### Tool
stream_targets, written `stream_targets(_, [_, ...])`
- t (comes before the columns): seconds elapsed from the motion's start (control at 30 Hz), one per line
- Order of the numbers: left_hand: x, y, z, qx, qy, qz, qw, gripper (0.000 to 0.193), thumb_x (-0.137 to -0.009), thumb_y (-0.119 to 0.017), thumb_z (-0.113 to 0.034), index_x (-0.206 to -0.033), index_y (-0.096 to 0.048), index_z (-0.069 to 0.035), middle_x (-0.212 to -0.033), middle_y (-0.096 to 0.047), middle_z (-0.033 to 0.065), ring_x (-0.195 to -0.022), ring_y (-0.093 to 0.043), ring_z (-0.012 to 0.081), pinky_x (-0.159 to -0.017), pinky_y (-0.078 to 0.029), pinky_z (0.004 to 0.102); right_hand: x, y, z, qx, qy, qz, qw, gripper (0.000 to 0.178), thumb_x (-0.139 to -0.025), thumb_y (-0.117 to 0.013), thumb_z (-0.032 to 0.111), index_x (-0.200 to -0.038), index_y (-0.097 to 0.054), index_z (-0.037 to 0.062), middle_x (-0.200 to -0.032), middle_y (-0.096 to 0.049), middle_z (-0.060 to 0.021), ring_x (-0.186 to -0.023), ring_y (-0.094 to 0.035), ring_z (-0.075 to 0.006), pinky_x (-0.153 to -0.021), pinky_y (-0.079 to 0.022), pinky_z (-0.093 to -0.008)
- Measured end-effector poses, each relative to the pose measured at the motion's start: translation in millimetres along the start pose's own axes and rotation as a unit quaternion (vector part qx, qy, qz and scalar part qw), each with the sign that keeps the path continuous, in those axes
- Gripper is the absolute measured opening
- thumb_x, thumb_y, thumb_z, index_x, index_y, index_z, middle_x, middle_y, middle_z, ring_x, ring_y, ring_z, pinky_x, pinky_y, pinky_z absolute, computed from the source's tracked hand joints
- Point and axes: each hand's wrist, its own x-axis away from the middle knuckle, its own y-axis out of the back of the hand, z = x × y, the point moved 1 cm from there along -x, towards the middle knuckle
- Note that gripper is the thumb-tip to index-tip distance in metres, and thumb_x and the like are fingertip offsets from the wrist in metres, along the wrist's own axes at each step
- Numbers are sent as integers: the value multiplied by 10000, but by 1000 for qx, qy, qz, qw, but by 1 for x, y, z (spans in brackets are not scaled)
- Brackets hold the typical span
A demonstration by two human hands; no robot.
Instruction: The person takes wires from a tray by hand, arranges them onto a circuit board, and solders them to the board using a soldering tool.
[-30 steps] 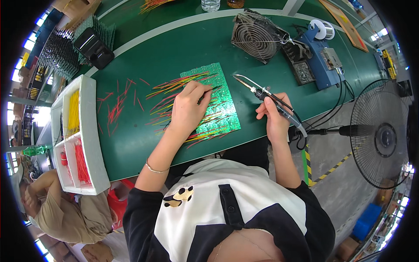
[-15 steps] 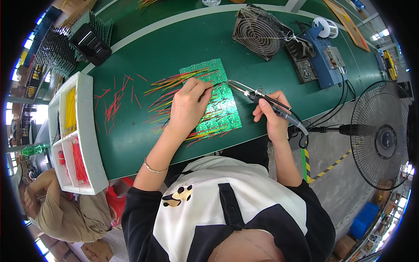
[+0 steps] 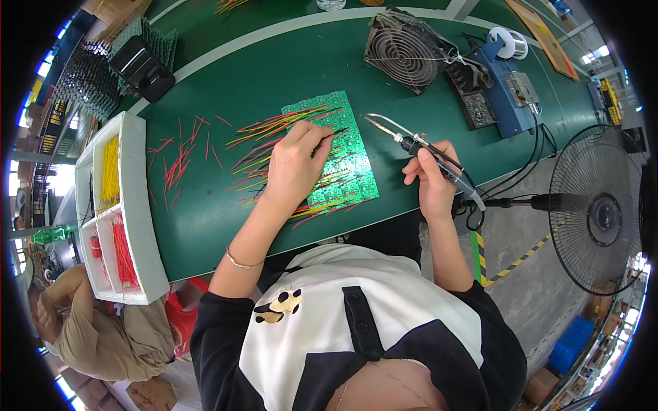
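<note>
A green circuit-board panel (image 3: 358, 168) lies on the bench, with red, yellow and black wires (image 3: 264, 130) fanning out over its left side. Over the panel, my left hand (image 3: 293, 168) has thumb and fingers pinched on a thin black wire (image 3: 338, 131), whose dark end points right across the boards. My right hand (image 3: 435, 185) grips a soldering iron (image 3: 411, 145) with a curved metal solder-feed tube along it. The iron's tip is in the air just right of the panel's edge, apart from the boards.
Loose red wires (image 3: 179, 164) lie left of the panel. A white foam tray (image 3: 147, 205) holds yellow and red wires at the bench's left edge. Behind stand a square fan (image 3: 404, 51) and a blue solder feeder (image 3: 510, 92) with a spool. A standing fan (image 3: 603, 212) is right; a person sits left.
The soldering iron has pulled away from the panel, its tip shifting slightly right and farther back. My left hand stays nearly where it was, fingers still pinched.
</note>
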Motion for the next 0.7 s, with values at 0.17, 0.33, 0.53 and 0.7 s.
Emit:
stream_targets(0.17, [0, 1, -2, -9, 6, 1, 1000, 87, -755, -657, -27, -839, -639, -16, -794, -578, 84, -593, -595, 241, -524, -475, 325, -4, 1, 0, -42, 24, -95, 994, 143, -882, -575, 117, -869, -470, 22, -651, -598, -117, -503, -557, -142, -501, -460, -232])
stream_targets(0.33, [-5, 13, -4, -43, -12, 12, 999, 119, -764, -648, -31, -878, -617, -22, -826, -576, 91, -584, -584, 244, -538, -474, 326, -5, -6, 3, -37, 30, -120, 992, 113, -897, -545, 129, -858, -504, 31, -665, -592, -87, -544, -543, -125, -570, -461, -239])
stream_targets(0.53, [-1, 60, -7, -46, 35, -2, 998, 93, -773, -633, -16, -866, -627, -16, -804, -594, 79, -560, -534, 171, -504, -427, 278, -5, -1, 2, -58, 26, -114, 991, 117, -895, -553, 134, -859, -504, 35, -668, -591, -84, -556, -543, -124, -575, -464, -238])
stream_targets(0.7, [17, 91, -1, -2, 160, -85, 983, 109, -760, -617, 30, -854, -651, -12, -769, -578, 33, -530, -403, 56, -471, -322, 205, -7, 3, 4, -77, 39, -128, 988, 144, -879, -585, 125, -872, -478, 29, -674, -592, -91, -574, -572, -136, -543, -468, -236])
